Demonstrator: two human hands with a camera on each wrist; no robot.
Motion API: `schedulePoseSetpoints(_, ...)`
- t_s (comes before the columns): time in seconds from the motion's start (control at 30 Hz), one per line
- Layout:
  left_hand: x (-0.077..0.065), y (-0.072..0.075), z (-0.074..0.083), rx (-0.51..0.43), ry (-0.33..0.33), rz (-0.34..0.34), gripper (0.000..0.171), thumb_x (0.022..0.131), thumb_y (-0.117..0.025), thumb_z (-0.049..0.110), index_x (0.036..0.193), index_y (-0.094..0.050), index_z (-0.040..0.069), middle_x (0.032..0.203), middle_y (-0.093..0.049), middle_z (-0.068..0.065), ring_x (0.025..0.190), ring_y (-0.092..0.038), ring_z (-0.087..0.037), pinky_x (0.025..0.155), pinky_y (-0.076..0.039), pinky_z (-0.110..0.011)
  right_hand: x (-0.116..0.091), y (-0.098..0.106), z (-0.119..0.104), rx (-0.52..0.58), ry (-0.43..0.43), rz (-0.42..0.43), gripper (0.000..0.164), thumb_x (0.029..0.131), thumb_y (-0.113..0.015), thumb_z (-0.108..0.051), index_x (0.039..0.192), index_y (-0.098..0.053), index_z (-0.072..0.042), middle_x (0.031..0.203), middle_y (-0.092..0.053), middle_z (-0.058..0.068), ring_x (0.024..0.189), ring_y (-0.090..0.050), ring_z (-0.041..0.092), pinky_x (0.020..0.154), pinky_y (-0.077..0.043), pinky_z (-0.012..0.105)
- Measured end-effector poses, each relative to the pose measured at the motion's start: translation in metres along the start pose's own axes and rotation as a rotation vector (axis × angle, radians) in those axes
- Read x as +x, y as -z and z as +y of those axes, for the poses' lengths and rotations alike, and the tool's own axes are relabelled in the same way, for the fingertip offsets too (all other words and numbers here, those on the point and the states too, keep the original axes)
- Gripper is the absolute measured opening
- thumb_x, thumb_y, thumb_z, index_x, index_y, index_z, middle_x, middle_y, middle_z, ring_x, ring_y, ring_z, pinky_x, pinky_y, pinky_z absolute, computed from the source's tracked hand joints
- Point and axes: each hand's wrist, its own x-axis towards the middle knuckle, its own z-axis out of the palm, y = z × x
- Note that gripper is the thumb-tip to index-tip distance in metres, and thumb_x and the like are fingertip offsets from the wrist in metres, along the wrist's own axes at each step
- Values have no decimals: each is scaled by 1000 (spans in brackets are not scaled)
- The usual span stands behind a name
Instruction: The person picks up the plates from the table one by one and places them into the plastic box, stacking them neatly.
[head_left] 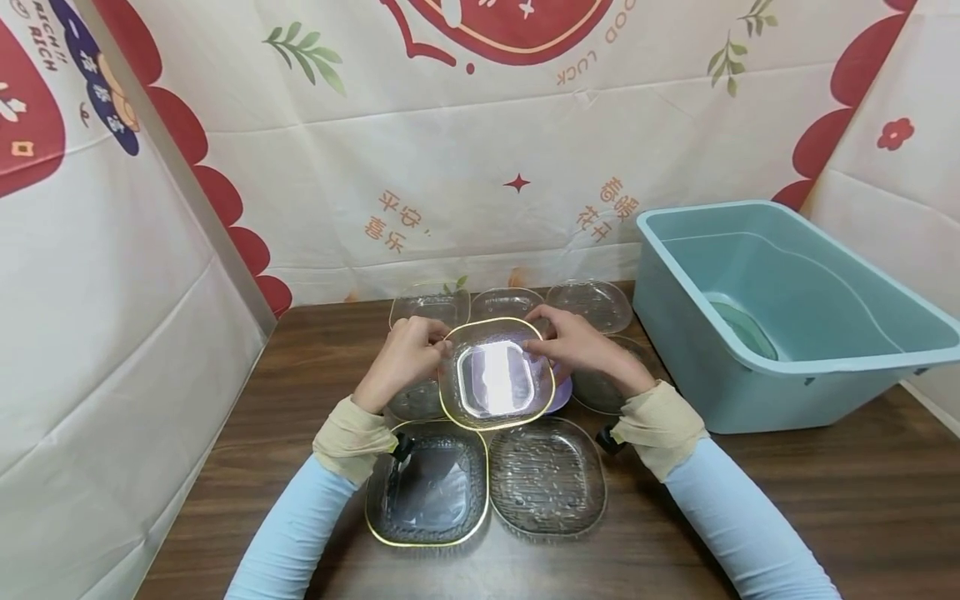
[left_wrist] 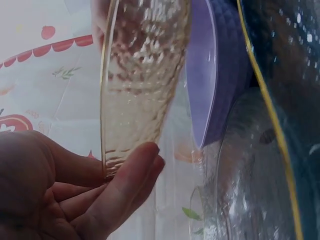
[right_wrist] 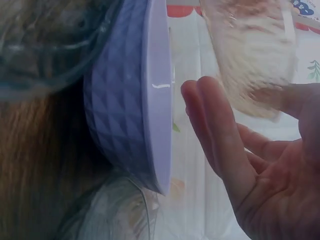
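Note:
A clear, square-cornered plate with a gold rim is held up, tilted, above the other dishes. My left hand pinches its left edge; in the left wrist view, the thumb and fingers meet around the textured side. On the opposite edge my right hand holds it with the thumb over the rim, the first fingers standing out from its underside. Below it a purple faceted bowl sits on the table, mostly hidden in the head view.
A gold-rimmed dish and a clear ribbed plate lie at the front. Several clear dishes, including one at the back left and one at the back right, stand behind. A blue-green tub with a greenish item inside stands right.

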Motion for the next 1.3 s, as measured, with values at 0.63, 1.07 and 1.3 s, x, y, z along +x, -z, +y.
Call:
schedulePoseSetpoints(0.63, 4, -8, 3, -288, 8, -34, 18, 101, -63, 9, 113, -71, -2, 87, -77, -15, 56, -71, -14, 56, -65, -35, 0, 1, -2, -127, 148, 72, 32, 102, -57, -5, 133, -64, -7, 87, -66, 15, 54, -52, 15, 54, -50, 29)
schedulePoseSetpoints(1.07, 2, -6, 0, -376, 110, -100, 59, 112, -31, 50, 127, -61, 1, 101, -74, -31, 56, -73, -29, 59, -65, -53, -6, 17, -4, 58, 85, 62, 34, 106, -50, -2, 139, -56, -5, 74, -69, 18, 52, -63, 18, 43, -52, 31)
schedulePoseSetpoints(1.3, 3, -7, 0, -364, 131, -123, 63, 110, -32, 57, 127, -63, 4, 102, -75, -28, 61, -75, -35, 59, -66, -51, -10, 26, -8, 116, 52, 116, 34, 106, -46, 0, 139, -53, -2, 70, -67, 17, 44, -63, 23, 42, -54, 36)
